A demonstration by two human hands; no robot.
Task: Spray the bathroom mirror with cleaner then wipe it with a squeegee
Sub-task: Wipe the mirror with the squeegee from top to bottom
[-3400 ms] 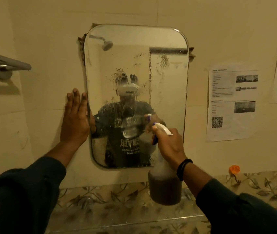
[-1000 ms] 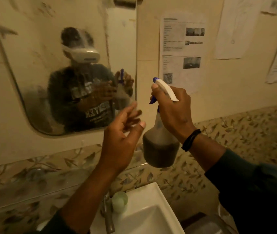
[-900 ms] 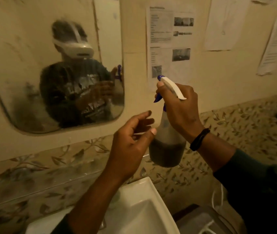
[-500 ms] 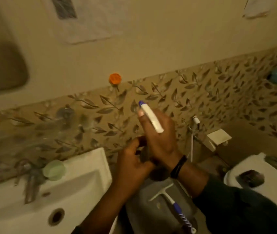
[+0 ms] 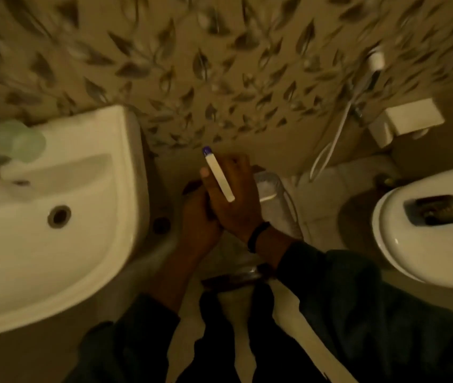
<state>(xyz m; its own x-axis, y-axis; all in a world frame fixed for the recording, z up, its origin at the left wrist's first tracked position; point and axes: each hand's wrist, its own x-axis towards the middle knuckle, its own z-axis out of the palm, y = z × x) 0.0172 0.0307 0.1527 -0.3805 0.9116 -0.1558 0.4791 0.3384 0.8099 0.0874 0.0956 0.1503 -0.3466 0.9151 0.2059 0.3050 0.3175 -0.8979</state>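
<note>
I am looking straight down, so the mirror is out of view, and I see no squeegee. My right hand [image 5: 233,200] grips the head of the spray bottle [image 5: 218,176], whose white top and purple nozzle point toward the wall. Below the wrist, the bottle's clear body with dark liquid shows faintly. My left hand [image 5: 197,219] is tucked under the right, with its fingers curled against the bottle's neck. Both hands hang between the sink and the toilet.
A white sink [image 5: 101,244] fills the left, with a pale green cup [image 5: 17,140] on its rim. On the right is a toilet [image 5: 427,244]. A white hose [image 5: 330,145] and a white wall box [image 5: 407,117] hang on the leaf-patterned tiles. A translucent container [image 5: 268,186] stands under my hands.
My view swung from the mirror down to the floor. The bottle came down with my right hand, and my left hand left the wall and closed on the bottle. The squeegee seen below is now hidden.
</note>
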